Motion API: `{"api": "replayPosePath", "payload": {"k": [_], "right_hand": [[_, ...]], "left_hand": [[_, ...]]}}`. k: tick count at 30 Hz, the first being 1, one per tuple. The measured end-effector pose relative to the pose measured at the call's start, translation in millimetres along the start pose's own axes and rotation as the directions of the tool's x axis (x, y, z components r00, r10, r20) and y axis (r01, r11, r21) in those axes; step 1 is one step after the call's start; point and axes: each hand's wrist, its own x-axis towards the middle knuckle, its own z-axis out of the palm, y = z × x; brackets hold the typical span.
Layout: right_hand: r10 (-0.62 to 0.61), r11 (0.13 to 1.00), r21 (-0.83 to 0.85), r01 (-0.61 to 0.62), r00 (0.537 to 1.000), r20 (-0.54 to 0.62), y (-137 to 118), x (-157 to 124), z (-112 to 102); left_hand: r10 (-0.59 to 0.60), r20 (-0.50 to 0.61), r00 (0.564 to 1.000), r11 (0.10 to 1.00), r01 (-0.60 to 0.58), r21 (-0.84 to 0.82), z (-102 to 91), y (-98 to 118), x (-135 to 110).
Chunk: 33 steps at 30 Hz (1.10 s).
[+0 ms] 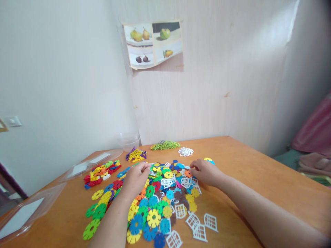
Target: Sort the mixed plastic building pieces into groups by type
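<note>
A mixed heap of flower-shaped plastic discs (153,218) and white toy window frames (180,211) lies in front of me. Over its left side is my left hand (137,176), fingers curled and pinched together beside a small white frame (152,172). What it holds, if anything, is hidden. My right hand (207,171) rests at the heap's right edge with its fingers bent inward, close to an orange disc (188,173). Its fingertips are partly covered, so I cannot make out what is in them. Behind it a yellow and blue disc (209,160) shows.
Red and yellow blocks (99,173) are piled at the left. Toward the back are purple and yellow pieces (137,155), green pieces (167,145), white frames (185,151) and a clear tub (128,142). Clear plastic bags (31,208) lie along the table's left edge.
</note>
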Motion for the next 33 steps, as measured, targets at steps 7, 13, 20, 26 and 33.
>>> {"api": "replayPosePath", "payload": {"k": [7, 13, 20, 26, 33], "right_hand": [[-0.009, 0.995, -0.095, 0.011, 1.000, 0.028, -17.0, -3.3, 14.4], [-0.052, 0.999, -0.014, 0.052, 0.998, -0.021, -35.1, -6.7, 27.5], [-0.194, 0.974, 0.102, 0.203, 0.977, -0.090, -54.5, -11.8, 34.5], [-0.271, 0.921, 0.239, 0.306, 0.948, -0.169, -56.0, -10.7, 37.8], [-0.160, 0.831, 0.491, 0.261, 0.958, -0.237, -50.6, -3.2, 46.9]], "left_hand": [[0.012, 0.061, 0.998, 1.000, -0.012, 0.000, 3.9, -1.7, -1.7], [0.027, 0.079, 0.997, 0.999, -0.029, 0.017, 5.8, -0.5, -2.2], [0.041, 0.117, 0.992, 0.998, -0.046, 0.039, 5.2, 6.6, -5.2], [0.075, 0.187, 0.980, 0.996, -0.085, 0.042, 7.8, 8.8, -7.5], [0.081, 0.193, 0.978, 0.989, -0.103, 0.110, 6.4, 11.4, -6.7]]}}
